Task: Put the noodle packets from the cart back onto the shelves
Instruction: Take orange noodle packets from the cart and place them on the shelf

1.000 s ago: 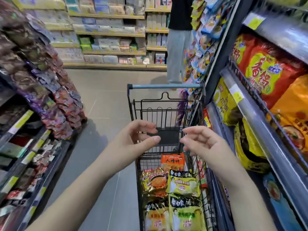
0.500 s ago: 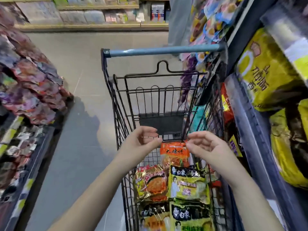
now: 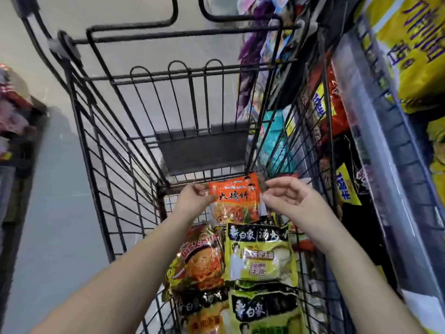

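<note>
Leftmost, shelf goods (image 3: 14, 112) are blurred past reading. My left hand (image 3: 193, 201) curls at the left edge of the orange packet (image 3: 237, 201), at the far end of the cart (image 3: 115, 165); fingertips hidden, hold unconfirmed. My right hand (image 3: 291, 201), half-curled with thumb and fingers parted, sits at its right edge; contact unclear. The nearer packets (image 3: 262, 314) are cut off below.

Smooth grey floor (image 3: 48, 237), soft light

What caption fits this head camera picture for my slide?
Left hand and right hand flank the orange noodle packet at the far end of the wire cart, beside stocked shelves.
</note>
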The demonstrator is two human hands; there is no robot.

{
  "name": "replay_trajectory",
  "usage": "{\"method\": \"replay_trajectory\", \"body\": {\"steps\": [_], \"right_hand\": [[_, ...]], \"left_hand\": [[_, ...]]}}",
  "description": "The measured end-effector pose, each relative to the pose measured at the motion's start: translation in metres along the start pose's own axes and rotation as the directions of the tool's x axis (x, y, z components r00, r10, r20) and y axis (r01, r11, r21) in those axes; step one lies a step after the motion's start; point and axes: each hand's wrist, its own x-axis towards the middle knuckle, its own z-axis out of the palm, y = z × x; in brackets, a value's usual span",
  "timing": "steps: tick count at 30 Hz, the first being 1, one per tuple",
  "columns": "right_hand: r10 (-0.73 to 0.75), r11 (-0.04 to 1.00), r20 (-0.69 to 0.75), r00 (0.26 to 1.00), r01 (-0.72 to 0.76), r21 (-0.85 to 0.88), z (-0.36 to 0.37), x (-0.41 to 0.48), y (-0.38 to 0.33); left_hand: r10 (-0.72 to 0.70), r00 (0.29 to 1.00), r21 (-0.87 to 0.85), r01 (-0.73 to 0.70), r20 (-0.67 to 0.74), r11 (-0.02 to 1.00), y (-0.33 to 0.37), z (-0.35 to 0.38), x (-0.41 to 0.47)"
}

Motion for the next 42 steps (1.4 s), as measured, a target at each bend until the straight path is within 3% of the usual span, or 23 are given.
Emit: {"method": "replay_trajectory", "body": {"steps": [6, 10, 20, 29, 34, 39, 42], "right_hand": [[0.044, 0.998, -0.023, 0.999, -0.043, 0.048, -0.002, -0.007, 0.007], [0.088, 0.994, -0.029, 0.996, -0.085, 0.075, 0.0, -0.012, 0.012], [0.094, 0.988, -0.059, 0.994, -0.086, 0.127, -0.003, -0.012, 0.012], [0.108, 0.986, -0.082, 0.991, -0.096, 0.133, -0.001, -0.006, 0.014], [0.115, 0.984, -0.088, 0.989, -0.102, 0.144, 0.001, 0.0, 0.012], [0.128, 0.977, -0.097, 0.987, -0.108, 0.184, 0.005, 0.007, 0.009], [0.146, 0.971, -0.119, 0.982, -0.12, 0.205, 0.006, 0.013, 0.007]], "left_hand": [[-0.177, 0.984, 0.118, 0.173, 0.023, 0.978, -0.013, 0.027, 0.029], [-0.251, 0.966, 0.077, 0.246, 0.057, 0.966, -0.024, 0.038, 0.034], [-0.275, 0.941, 0.137, 0.252, 0.196, 0.958, -0.025, 0.046, 0.053], [-0.208, 0.925, 0.147, 0.169, 0.317, 0.975, -0.024, 0.046, 0.06], [-0.11, 0.937, -0.006, 0.118, 0.332, 0.993, -0.013, 0.038, 0.048], [-0.076, 0.975, -0.233, 0.124, 0.207, 0.965, 0.002, 0.017, 0.023], [-0.041, 0.993, -0.286, 0.07, 0.109, 0.956, 0.014, 0.003, 0.0]]}}
